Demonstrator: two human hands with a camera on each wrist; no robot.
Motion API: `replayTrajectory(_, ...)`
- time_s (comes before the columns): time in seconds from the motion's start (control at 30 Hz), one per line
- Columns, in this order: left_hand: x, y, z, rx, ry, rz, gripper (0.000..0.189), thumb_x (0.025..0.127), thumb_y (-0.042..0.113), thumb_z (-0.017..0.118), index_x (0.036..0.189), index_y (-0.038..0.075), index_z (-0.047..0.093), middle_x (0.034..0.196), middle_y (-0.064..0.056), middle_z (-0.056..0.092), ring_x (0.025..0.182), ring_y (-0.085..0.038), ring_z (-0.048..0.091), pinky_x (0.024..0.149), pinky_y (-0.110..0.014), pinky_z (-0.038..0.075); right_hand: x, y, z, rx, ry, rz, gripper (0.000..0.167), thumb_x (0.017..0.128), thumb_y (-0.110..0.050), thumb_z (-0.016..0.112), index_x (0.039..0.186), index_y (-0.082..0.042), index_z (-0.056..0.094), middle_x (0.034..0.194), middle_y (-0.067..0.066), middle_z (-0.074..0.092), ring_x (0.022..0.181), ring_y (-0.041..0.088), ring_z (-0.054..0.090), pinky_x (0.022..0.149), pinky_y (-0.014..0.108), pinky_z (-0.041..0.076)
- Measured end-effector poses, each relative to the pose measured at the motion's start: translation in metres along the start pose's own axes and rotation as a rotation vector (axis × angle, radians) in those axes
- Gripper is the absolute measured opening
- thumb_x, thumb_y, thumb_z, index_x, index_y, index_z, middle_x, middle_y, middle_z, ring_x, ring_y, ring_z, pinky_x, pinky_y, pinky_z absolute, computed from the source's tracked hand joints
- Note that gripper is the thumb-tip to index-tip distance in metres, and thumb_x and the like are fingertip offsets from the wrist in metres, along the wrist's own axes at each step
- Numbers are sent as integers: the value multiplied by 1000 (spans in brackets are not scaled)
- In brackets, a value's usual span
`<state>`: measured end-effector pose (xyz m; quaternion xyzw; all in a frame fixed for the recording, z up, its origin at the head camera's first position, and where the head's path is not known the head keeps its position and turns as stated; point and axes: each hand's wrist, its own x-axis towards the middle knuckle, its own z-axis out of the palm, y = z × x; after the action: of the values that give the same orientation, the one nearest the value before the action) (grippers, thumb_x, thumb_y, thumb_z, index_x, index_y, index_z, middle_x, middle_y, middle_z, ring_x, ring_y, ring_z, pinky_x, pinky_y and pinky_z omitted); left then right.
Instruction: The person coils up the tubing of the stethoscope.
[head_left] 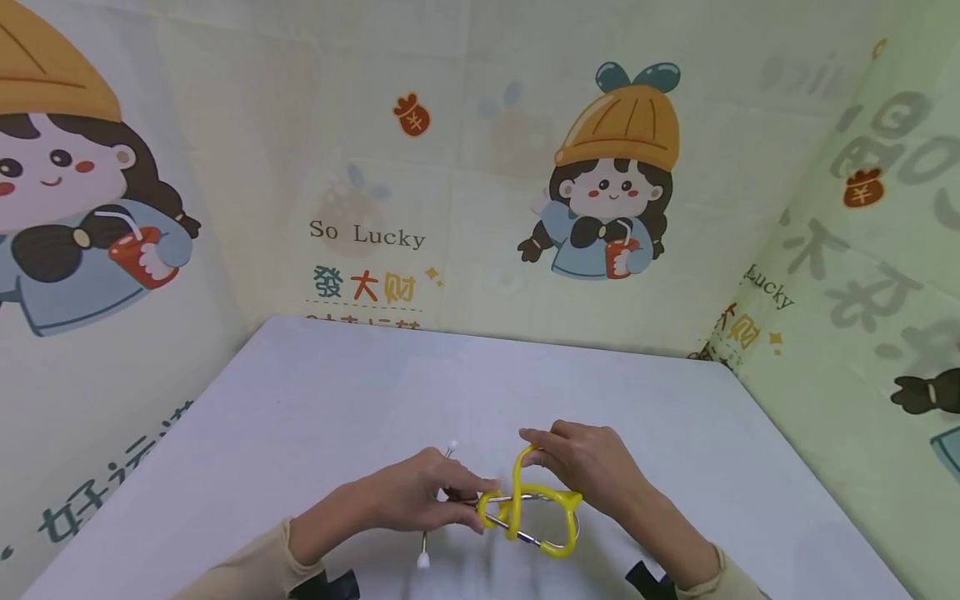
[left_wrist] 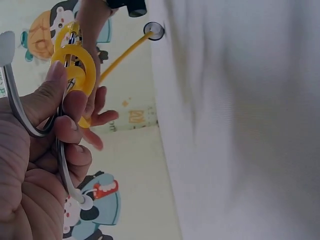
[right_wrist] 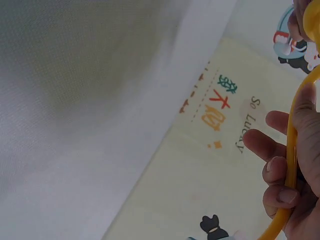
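Note:
A stethoscope with yellow tubing (head_left: 567, 502) is held just above the white table, its tube looped around its metal stems. My left hand (head_left: 408, 492) grips the metal ear tubes (left_wrist: 62, 160) between thumb and fingers. White ear tips (head_left: 423, 561) stick out on both sides of that hand. With thumb and fingers, my right hand (head_left: 588, 462) holds a raised length of the yellow tube (right_wrist: 291, 145), right of the left hand. A round metal chest piece (left_wrist: 154, 31) hangs at the tube's end in the left wrist view; I cannot make it out in the head view.
The white table (head_left: 465, 383) reaches back to a cream backdrop (head_left: 480, 167) printed with cartoon girls and lettering. More printed sheet stands along the left and right sides. Black straps (head_left: 326, 586) sit at both wrists.

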<state>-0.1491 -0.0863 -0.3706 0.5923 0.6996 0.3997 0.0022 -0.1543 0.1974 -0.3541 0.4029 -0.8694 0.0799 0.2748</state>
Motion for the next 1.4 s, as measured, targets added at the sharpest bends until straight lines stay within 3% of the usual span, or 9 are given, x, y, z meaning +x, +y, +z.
replayTrajectory(0.13,0,1,-2,-42,52,12,47,86,4,80,128,-10,65,82,-2,76,77,4,63,75,-19,57,-1,0,0,60,-85,45,33,100,-41,61,119,-20,77,73,-11,62,56,-3,46,53,14,41)
replayTrajectory(0.27,0,1,-2,-57,113,8,47,84,1,81,128,-11,65,89,-5,79,83,-1,71,77,-22,58,-3,-5,1,121,-207,148,25,100,-27,66,122,-18,75,80,-10,68,63,2,56,60,21,48)
replayTrajectory(0.43,1,-3,0,-15,243,-9,42,86,2,80,125,-9,67,87,-3,79,78,-2,70,66,-16,55,-5,-12,10,162,-198,239,7,97,-22,70,101,-19,76,69,-12,64,57,1,50,55,20,45)
replayTrajectory(0.57,3,-5,0,14,329,-64,40,88,4,79,124,-7,68,88,-2,79,78,-3,71,68,-20,57,-6,-20,15,85,-150,216,12,99,-28,68,100,-18,75,67,-10,66,51,6,51,51,19,42)
replayTrajectory(0.77,6,-1,3,38,395,-212,45,86,5,81,127,-7,67,90,-3,79,84,-3,73,74,-21,58,-3,-34,17,-17,-273,223,19,97,-22,70,111,-12,78,96,-2,79,54,10,56,50,22,40)
replayTrajectory(0.83,7,1,4,41,410,-235,46,86,5,81,127,-8,66,91,-5,79,86,-5,74,75,-21,58,-1,-38,19,-46,-283,216,16,99,-23,68,100,-11,77,83,-4,75,53,11,53,49,24,41)
replayTrajectory(1.0,8,-1,3,80,437,-266,46,85,8,82,126,-8,67,89,-6,79,84,-5,74,75,-21,58,-2,-47,21,-73,-234,191,18,100,-24,66,93,-8,69,64,-5,60,50,10,49,47,27,42)
replayTrajectory(1.2,3,-11,-2,150,459,-354,45,84,12,84,124,-6,69,82,-2,78,74,-5,72,72,-21,58,-7,-55,19,-121,-222,137,20,97,-23,71,94,-12,55,57,-10,40,47,6,31,42,21,27)
replayTrajectory(1.4,-2,-20,-5,140,438,-411,43,86,15,83,123,-5,70,81,-2,78,64,2,64,56,-19,50,-8,-63,12,-184,-257,99,25,92,-17,77,91,-11,53,59,-8,44,47,6,29,41,20,23)
